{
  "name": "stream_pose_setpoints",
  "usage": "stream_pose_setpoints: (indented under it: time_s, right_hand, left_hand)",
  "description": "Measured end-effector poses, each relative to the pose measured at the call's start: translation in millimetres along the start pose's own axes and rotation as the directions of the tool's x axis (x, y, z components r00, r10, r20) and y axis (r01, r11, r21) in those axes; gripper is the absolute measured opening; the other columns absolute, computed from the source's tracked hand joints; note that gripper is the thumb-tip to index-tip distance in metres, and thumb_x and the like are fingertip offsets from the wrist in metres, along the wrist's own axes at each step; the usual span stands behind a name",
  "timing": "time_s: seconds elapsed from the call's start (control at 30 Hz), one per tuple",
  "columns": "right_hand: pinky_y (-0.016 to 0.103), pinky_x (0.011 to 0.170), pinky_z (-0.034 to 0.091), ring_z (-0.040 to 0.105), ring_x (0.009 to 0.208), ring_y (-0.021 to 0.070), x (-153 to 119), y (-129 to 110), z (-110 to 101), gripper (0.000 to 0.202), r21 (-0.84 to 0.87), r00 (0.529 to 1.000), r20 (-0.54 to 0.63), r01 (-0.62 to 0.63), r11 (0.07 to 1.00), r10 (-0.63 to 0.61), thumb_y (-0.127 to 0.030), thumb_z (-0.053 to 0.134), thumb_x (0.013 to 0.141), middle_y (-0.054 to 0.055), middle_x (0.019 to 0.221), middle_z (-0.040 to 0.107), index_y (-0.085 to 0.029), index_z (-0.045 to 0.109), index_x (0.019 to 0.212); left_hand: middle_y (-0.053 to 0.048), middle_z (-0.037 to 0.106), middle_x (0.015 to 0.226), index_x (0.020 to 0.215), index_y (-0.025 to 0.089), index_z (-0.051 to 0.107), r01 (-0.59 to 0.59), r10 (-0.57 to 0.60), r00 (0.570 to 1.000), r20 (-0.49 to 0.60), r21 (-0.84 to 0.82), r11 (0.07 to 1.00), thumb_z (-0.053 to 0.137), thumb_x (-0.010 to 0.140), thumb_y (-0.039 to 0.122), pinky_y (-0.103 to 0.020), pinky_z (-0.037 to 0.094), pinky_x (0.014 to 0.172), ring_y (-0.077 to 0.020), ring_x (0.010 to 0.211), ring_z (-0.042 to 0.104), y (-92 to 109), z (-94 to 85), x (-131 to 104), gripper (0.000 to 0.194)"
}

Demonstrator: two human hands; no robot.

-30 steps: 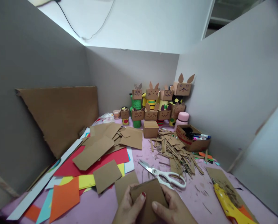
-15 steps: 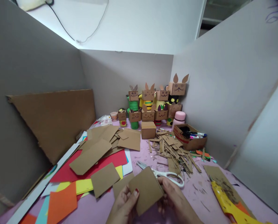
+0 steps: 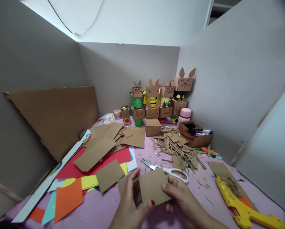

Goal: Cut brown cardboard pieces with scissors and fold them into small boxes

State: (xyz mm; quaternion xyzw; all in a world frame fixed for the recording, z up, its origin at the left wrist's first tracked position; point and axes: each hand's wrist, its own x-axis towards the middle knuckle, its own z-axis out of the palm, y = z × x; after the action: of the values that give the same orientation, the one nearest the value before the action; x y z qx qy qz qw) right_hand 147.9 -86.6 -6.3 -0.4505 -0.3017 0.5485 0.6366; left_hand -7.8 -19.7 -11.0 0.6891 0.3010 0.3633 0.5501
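Since half a second back the cardboard square has swung from a diamond tilt to nearly level, top edge running left to right, and my left hand has shifted from gripping its left corner to reaching behind it.

Left fingers extended, close together, behind the square's left edge; thumb with red nail pressed on the lower front face. Pinched, thumb against fingers, on the square.

My right hand comes in from the lower right, palm down, thumb on the front face at the right edge, the other fingers curled under the bottom corner. Also clamped on the square.

Square stands nearly upright between both hands, face toward me, just above the pink tabletop. No real long axis; sides roughly equal, lower edge slopes slightly down to the right.

Just past my right fingertips: white-handled scissors, blades pointing left and away. Beyond my left fingers, loose cardboard pieces on coloured paper sheets. Out to the right of my right hand, a yellow glue gun. Farther off, a heap of cardboard strips and a row of box-headed figures.
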Motion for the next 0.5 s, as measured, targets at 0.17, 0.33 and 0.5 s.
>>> stream_pose_setpoints:
  time_s: [0.17,0.33,0.5]
  right_hand:
    - [0.017,0.042,0.042,0.054,0.046,0.0094,-4.2,3.4,4.1,0.022,-0.068,0.997,0.021,0.072,0.995,-0.071,-0.033,0.068,0.071,-0.003,0.062,0.061,-0.016,0.059,0.082]
    - [0.027,0.059,0.047,0.061,0.064,0.0172,-7.5,8.3,7.2,0.016,-0.080,0.988,0.054,0.145,0.986,-0.141,-0.030,0.067,0.071,-0.001,0.067,0.065,-0.018,0.060,0.079]
    - [0.026,0.057,0.045,0.062,0.072,0.0192,-9.7,6.6,10.1,0.018,-0.105,0.979,0.077,0.198,0.975,-0.190,-0.030,0.065,0.073,0.002,0.079,0.068,-0.018,0.062,0.087]
  left_hand:
    - [-0.019,0.025,0.149,0.144,0.025,0.014,-0.439,0.361,0.896,0.257,0.621,0.649,0.069,0.070,0.034,-0.063,0.018,0.105,-0.0410,0.134,0.020,-6.2,-7.4,-4.2,0.093]
    - [-0.020,0.043,0.139,0.145,0.025,0.003,-0.527,0.424,0.849,0.317,0.582,0.620,0.064,0.074,0.033,-0.056,0.039,0.097,-0.0397,0.123,0.043,-17.3,-7.5,-0.4,0.094]
    - [-0.020,0.039,0.142,0.145,0.023,-0.002,-0.557,0.435,0.827,0.357,0.624,0.548,0.061,0.076,0.031,-0.051,0.042,0.095,-0.0388,0.123,0.043,-21.2,-9.2,-1.2,0.093]
